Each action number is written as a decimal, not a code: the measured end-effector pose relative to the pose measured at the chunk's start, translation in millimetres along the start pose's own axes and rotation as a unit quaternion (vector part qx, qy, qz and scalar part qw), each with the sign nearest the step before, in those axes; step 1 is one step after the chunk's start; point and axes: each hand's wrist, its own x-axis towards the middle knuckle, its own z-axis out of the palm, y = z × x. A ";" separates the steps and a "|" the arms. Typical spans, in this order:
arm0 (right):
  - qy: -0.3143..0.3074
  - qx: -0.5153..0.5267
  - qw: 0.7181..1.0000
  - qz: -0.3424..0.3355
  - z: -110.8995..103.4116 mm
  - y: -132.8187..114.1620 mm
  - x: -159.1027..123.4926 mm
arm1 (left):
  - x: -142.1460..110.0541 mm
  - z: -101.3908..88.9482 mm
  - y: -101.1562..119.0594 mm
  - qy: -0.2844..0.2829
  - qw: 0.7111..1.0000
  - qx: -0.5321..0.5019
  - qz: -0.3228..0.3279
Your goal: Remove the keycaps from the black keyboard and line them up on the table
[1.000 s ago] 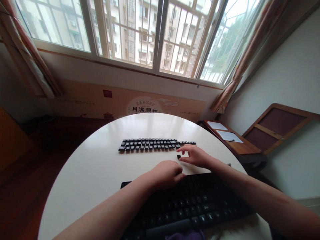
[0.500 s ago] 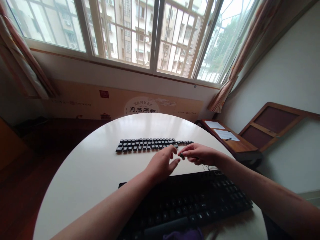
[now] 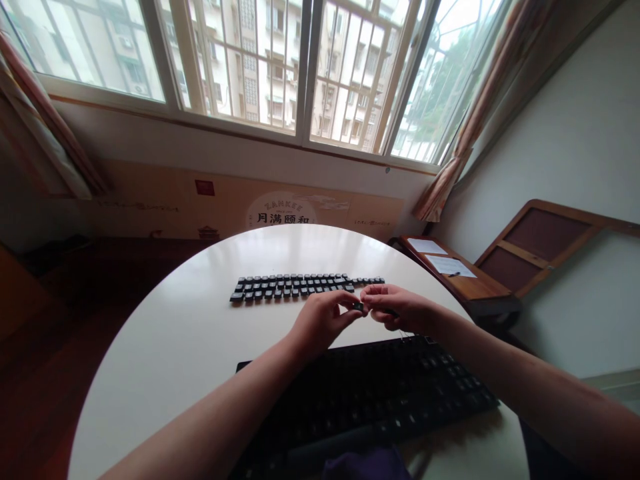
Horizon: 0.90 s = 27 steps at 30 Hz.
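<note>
Above a black keyboard (image 3: 370, 393), my two hands meet at a small black keycap (image 3: 359, 306). My left hand (image 3: 317, 323) pinches it between thumb and forefinger. The fingers of my right hand (image 3: 400, 308) are closed at its right side, their tips against it. Something dark shows under the right fingers, too hidden to name. Beyond the hands, loose black keycaps (image 3: 283, 285) lie in rows on the white round table (image 3: 165, 353). The keyboard's upper left part looks bare of caps, while caps show on its right end and near side.
Something purple (image 3: 367, 463) lies at the keyboard's near edge. A thin cable shows by its far right corner. Right of the table stands a wooden stand (image 3: 480, 288) with paper sheets (image 3: 450, 266) and a pen. A barred window and a printed cardboard panel (image 3: 150, 193) are behind.
My left thumb and forefinger have closed on the keycap, which the right fingers held alone before. The hands have come together. The view has shifted slightly.
</note>
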 end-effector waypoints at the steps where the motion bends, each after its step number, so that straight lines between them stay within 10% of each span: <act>1: 0.014 -0.009 1.000 -0.020 -1.1 1.7 -0.7 | 0.5 -0.4 0.5 0.000 1.000 -0.011 -0.010; 10: 0.107 -0.317 0.916 -0.221 3.3 6.4 -8.5 | 4.1 1.6 -4.3 -0.124 0.951 -0.233 -0.164; 27: 0.128 -0.482 0.828 -0.255 6.7 3.1 -22.8 | 8.5 4.4 -9.7 -0.181 0.926 -0.262 -0.203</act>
